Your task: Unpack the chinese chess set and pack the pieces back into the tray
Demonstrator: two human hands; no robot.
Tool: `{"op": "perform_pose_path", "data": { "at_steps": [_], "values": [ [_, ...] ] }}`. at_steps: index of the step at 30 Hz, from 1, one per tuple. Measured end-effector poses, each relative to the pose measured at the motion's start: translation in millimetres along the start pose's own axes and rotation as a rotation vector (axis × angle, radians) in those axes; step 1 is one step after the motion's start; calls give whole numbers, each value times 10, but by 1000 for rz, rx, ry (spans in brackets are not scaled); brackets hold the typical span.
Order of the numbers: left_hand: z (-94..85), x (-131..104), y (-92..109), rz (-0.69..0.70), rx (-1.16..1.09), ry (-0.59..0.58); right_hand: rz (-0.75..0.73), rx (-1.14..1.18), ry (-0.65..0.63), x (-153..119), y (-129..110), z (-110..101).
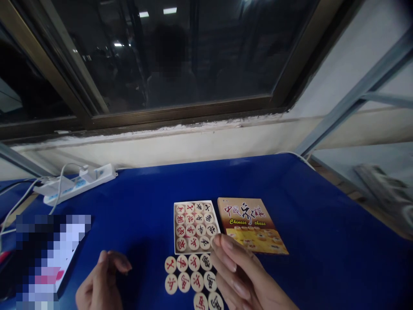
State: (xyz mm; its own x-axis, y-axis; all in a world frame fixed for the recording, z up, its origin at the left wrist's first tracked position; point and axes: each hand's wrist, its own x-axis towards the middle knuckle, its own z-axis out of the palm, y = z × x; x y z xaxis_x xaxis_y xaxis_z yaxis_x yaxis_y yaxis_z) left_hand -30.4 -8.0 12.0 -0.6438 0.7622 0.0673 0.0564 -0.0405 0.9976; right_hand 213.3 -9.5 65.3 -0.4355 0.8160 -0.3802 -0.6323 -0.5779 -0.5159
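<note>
A shallow white box (175, 228) holds rows of round wooden Chinese chess pieces (190, 230) with red and black characters. More loose pieces (183, 282) lie face up in rows on the table just in front of it. My right hand (241, 275) is at the box's near right corner, thumb and fingers pinched on a pale chess piece that they mostly cover. Off to the left, my left hand (101, 282) hovers by the table with loosely curled fingers apart, holding nothing.
The blue table (145, 185) also bears a Chinese chess box lid (253, 226) right of the white box. A power strip (80, 185) with cables lies at the back left, and a partly pixelated device (48, 258) at the left. A window (193, 56) stands behind.
</note>
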Motion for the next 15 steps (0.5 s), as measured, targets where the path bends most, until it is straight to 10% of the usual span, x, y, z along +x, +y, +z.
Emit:
{"op": "perform_pose_path", "data": {
  "at_steps": [15],
  "values": [
    [-24,8,-13,7,2,-7,-155,-139,19,24,77,-14]
  ]
}}
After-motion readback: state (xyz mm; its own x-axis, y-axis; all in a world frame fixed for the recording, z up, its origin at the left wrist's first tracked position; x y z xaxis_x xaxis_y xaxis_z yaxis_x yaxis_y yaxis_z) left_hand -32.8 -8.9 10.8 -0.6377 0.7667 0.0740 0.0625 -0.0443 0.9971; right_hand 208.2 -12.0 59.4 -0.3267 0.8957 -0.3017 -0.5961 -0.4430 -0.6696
